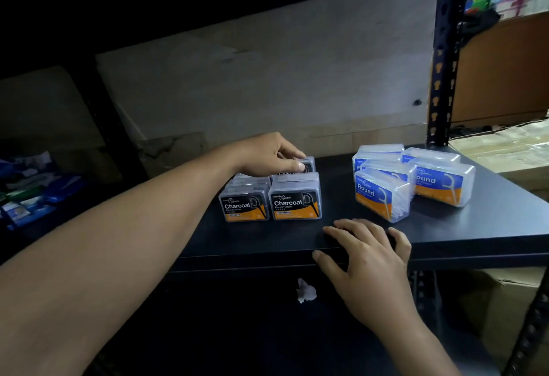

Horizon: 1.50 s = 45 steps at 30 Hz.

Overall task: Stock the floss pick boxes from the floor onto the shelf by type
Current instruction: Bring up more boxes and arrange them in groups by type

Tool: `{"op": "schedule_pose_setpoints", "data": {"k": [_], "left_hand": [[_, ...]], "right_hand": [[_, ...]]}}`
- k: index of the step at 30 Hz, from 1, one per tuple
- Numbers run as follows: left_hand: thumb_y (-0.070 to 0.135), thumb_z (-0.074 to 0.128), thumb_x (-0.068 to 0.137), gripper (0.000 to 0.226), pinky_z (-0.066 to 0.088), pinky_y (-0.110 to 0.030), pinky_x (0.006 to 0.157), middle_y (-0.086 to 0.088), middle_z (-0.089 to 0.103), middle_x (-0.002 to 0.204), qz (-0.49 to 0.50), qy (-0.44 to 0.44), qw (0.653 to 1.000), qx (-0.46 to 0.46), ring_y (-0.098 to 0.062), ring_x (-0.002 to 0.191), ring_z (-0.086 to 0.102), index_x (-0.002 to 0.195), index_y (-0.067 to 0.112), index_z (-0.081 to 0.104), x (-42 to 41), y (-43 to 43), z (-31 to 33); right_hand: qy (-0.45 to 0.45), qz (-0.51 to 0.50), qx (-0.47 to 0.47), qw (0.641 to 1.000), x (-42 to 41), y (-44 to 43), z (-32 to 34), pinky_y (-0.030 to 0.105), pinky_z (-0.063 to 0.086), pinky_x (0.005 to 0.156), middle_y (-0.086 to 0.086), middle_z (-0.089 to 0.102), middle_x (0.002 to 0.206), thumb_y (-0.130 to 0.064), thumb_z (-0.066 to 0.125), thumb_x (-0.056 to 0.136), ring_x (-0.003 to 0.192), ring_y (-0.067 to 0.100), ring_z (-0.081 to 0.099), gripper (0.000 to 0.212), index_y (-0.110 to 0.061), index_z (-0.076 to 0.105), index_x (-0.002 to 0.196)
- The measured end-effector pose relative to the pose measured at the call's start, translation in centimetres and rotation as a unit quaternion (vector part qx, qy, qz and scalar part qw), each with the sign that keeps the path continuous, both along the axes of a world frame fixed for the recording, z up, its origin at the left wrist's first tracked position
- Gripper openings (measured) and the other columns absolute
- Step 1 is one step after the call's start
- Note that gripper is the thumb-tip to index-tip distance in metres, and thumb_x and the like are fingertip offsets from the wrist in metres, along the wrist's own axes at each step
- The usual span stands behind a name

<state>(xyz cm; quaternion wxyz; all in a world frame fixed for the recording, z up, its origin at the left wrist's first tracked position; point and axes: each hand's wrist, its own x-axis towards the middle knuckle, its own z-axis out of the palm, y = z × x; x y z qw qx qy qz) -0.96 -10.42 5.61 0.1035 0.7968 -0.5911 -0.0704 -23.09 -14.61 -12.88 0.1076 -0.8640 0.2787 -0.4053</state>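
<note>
On the black shelf (pixel 475 227) stand two groups of clear floss pick boxes. Black-labelled Charcoal boxes (pixel 295 202) sit left of centre in stacks, two facing front. Blue-labelled Round boxes (pixel 383 194) lie in a loose, tilted pile to the right. My left hand (pixel 267 156) reaches over the Charcoal group and pinches a Charcoal box (pixel 307 165) at the back of it. My right hand (pixel 365 257) rests on the shelf's front edge with fingers spread, holding nothing.
A black slotted upright (pixel 444 58) stands at the shelf's back right corner. Cardboard cartons (pixel 511 150) lie beyond it. Blue packets (pixel 32 194) sit on a lower level at far left. A crumpled white scrap (pixel 306 291) lies below the shelf edge.
</note>
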Motion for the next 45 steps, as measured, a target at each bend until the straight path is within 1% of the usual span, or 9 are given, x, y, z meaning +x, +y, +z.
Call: {"op": "schedule_pose_setpoints", "data": {"k": [5, 10, 17, 23, 29, 33, 37, 42, 45], "left_hand": [[0.058, 0.082, 0.07, 0.068, 0.042, -0.028, 0.1, 0.02, 0.062, 0.13, 0.001, -0.013, 0.998, 0.065, 0.0, 0.115, 0.056, 0.131, 0.034, 0.064, -0.5, 0.3, 0.2], [0.055, 0.085, 0.066, 0.064, 0.043, -0.026, 0.094, 0.025, 0.062, 0.115, 0.002, -0.022, 0.997, 0.074, -0.003, 0.11, 0.058, 0.124, 0.035, 0.068, -0.2, 0.1, -0.3], [0.063, 0.083, 0.061, 0.064, 0.048, -0.032, 0.096, 0.013, 0.066, 0.122, 0.01, -0.025, 0.997, 0.07, -0.005, 0.11, 0.06, 0.119, 0.041, 0.069, 0.6, 0.4, -0.5], [0.055, 0.084, 0.068, 0.06, 0.044, -0.023, 0.089, 0.03, 0.062, 0.096, 0.015, -0.013, 0.998, 0.066, 0.007, 0.098, 0.058, 0.122, 0.033, 0.07, 0.2, 0.8, 0.0], [0.048, 0.068, 0.089, 0.041, 0.042, -0.031, 0.104, 0.013, 0.067, 0.126, 0.033, 0.029, 0.998, -0.05, 0.003, 0.111, 0.059, 0.125, 0.03, 0.068, 1.4, -0.5, 0.6], [0.035, 0.06, 0.097, 0.043, 0.035, -0.031, 0.111, 0.002, 0.058, 0.141, 0.072, -0.018, 0.997, -0.017, -0.012, 0.128, 0.053, 0.14, 0.025, 0.056, 2.1, -3.4, -0.7], [0.028, 0.058, 0.1, 0.036, 0.037, -0.021, 0.094, 0.004, 0.062, 0.135, 0.078, -0.037, 0.996, 0.033, -0.012, 0.119, 0.058, 0.135, 0.021, 0.061, 2.0, -4.7, -1.6], [0.031, 0.064, 0.096, 0.03, 0.039, -0.016, 0.08, 0.014, 0.069, 0.121, 0.056, -0.018, 0.998, 0.026, 0.002, 0.096, 0.06, 0.125, 0.027, 0.069, 1.9, -4.0, -1.3], [0.034, 0.065, 0.095, 0.03, 0.04, -0.016, 0.084, 0.017, 0.069, 0.119, 0.044, -0.017, 0.998, 0.035, 0.002, 0.101, 0.061, 0.125, 0.03, 0.069, 1.9, -3.2, -1.0]], "right_hand": [[0.002, -0.003, -0.002, 1.0, 0.1, 0.0, 0.1, 0.045, 0.024, 0.105, -0.016, 0.065, 0.117, -0.062, 0.056, 0.079, 0.119, 0.012, 0.054, 0.041, -0.036, 0.073, 0.105], [0.007, -0.004, 0.004, 1.0, 0.1, 0.1, 0.1, 0.046, 0.024, 0.105, -0.016, 0.065, 0.117, -0.064, 0.055, 0.078, 0.119, 0.012, 0.052, 0.042, -0.036, 0.073, 0.105], [0.007, -0.002, 0.002, 1.0, 0.1, 0.0, 0.1, 0.045, 0.023, 0.106, -0.016, 0.065, 0.117, -0.064, 0.052, 0.079, 0.12, 0.012, 0.052, 0.045, -0.035, 0.073, 0.106], [0.012, -0.001, 0.007, 1.0, 0.0, 0.0, 0.1, 0.045, 0.022, 0.107, -0.016, 0.065, 0.119, -0.064, 0.052, 0.079, 0.121, 0.012, 0.051, 0.045, -0.036, 0.073, 0.107], [0.019, 0.001, 0.021, 1.0, 0.2, 0.2, 0.2, 0.048, 0.023, 0.107, -0.018, 0.064, 0.119, -0.068, 0.05, 0.079, 0.122, 0.012, 0.052, 0.048, -0.037, 0.072, 0.108], [0.015, 0.002, 0.02, 1.0, 0.4, 0.1, 0.2, 0.048, 0.024, 0.107, -0.018, 0.064, 0.119, -0.069, 0.05, 0.078, 0.121, 0.012, 0.054, 0.049, -0.037, 0.072, 0.107], [0.01, 0.006, 0.018, 1.0, 0.3, 0.0, 0.3, 0.047, 0.023, 0.107, -0.018, 0.065, 0.118, -0.07, 0.049, 0.078, 0.121, 0.012, 0.054, 0.05, -0.037, 0.073, 0.106], [0.017, 0.007, 0.019, 1.0, 0.3, -0.1, 0.3, 0.047, 0.023, 0.107, -0.018, 0.064, 0.119, -0.07, 0.048, 0.079, 0.122, 0.012, 0.052, 0.051, -0.037, 0.073, 0.108], [0.024, 0.007, 0.021, 0.999, 0.3, -0.1, 0.3, 0.047, 0.022, 0.108, -0.018, 0.064, 0.12, -0.07, 0.047, 0.079, 0.124, 0.011, 0.051, 0.051, -0.037, 0.072, 0.109]]}}
